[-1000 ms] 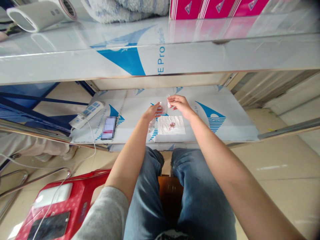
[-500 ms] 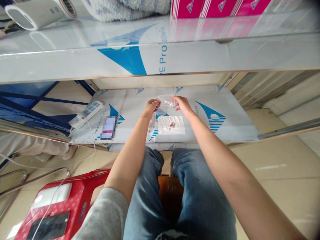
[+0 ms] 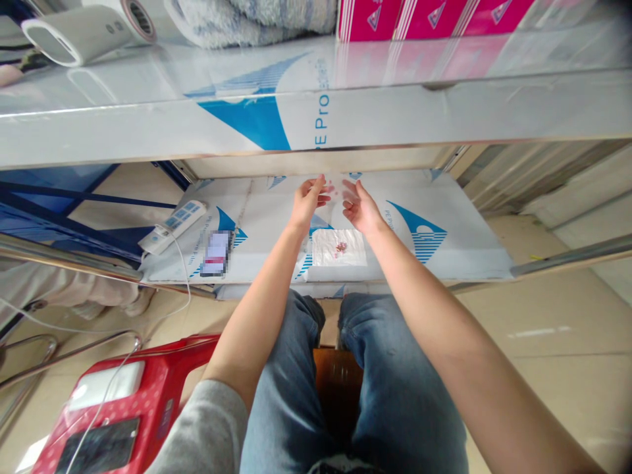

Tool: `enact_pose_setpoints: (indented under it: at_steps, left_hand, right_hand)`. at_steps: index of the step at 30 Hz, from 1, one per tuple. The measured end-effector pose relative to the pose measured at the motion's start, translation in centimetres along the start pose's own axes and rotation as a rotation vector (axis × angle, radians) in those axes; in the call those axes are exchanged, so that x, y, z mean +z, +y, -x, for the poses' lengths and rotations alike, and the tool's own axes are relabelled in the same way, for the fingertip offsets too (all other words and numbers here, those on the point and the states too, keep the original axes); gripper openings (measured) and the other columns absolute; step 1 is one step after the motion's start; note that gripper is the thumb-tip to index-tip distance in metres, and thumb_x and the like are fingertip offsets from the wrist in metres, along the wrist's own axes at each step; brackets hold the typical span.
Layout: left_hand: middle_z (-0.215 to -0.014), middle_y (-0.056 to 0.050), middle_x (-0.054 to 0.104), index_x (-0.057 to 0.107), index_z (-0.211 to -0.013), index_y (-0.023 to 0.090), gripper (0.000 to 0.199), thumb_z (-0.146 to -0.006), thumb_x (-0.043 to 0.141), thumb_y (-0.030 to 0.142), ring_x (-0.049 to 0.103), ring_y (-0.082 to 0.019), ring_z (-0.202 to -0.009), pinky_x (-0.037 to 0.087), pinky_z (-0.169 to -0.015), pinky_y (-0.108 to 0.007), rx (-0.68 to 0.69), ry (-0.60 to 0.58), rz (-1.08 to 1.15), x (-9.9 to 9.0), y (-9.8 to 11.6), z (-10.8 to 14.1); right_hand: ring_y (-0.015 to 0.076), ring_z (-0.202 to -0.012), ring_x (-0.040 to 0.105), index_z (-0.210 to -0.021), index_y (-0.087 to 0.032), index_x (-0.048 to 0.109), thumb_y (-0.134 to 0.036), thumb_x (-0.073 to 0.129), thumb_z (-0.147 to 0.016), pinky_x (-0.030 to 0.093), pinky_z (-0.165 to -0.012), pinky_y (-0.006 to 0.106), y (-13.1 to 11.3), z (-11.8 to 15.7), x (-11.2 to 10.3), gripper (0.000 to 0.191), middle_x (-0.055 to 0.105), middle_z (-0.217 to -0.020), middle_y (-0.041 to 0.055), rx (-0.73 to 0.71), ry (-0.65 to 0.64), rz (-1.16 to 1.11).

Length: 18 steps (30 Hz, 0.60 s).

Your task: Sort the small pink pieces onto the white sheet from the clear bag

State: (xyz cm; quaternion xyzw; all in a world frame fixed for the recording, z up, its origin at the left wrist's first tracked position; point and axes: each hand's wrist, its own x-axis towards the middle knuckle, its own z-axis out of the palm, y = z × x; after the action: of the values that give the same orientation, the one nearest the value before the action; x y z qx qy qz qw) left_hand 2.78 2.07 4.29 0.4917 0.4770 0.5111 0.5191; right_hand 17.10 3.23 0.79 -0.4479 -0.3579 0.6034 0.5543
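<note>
Above the lower shelf, my left hand [image 3: 311,199] has its thumb and fingers closed around the edge of a clear plastic bag [image 3: 336,187], which is faint and hard to make out. Facing it, my right hand [image 3: 364,208] is at the bag's other side with fingers curled. Its front fingers look pale and smeared, so their grip is unclear. Just nearer to me lies a white sheet [image 3: 355,253], flat on the shelf, with a small cluster of reddish bits [image 3: 341,247] on it. A crumpled clear piece beside my left forearm is partly hidden.
The lower shelf [image 3: 266,210] wears printed protective film. On its left are a phone [image 3: 216,253] and a power strip [image 3: 174,227] with a white cable. An upper shelf [image 3: 395,112] crosses ahead, bearing pink boxes [image 3: 434,20] and a towel [image 3: 257,20]. A red stool [image 3: 162,388] stands lower left.
Both hands have lifted slightly, and the left has shifted right, closer to the right hand. The bag, earlier spread between them, shows less distinctly now. The white sheet stays in place.
</note>
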Motion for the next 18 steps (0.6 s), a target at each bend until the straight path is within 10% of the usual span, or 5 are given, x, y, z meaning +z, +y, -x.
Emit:
enact_pose_setpoints:
  at_steps: [18]
  left_hand:
    - [-0.079,-0.004,0.065,0.059,-0.096,0.019,0.032,-0.081,0.052,0.046,0.06,-0.011,-0.067,0.044,-0.059,-0.021,0.164,0.072,-0.208,0.38,-0.13,0.03]
  right_hand:
    - [0.0046,-0.037,0.026,-0.086,-0.022,0.057,-0.054,0.054,-0.078,0.015,-0.033,0.02,0.29,-0.21,0.09,0.033,0.039,-0.049,-0.0074,0.099,-0.117,-0.193]
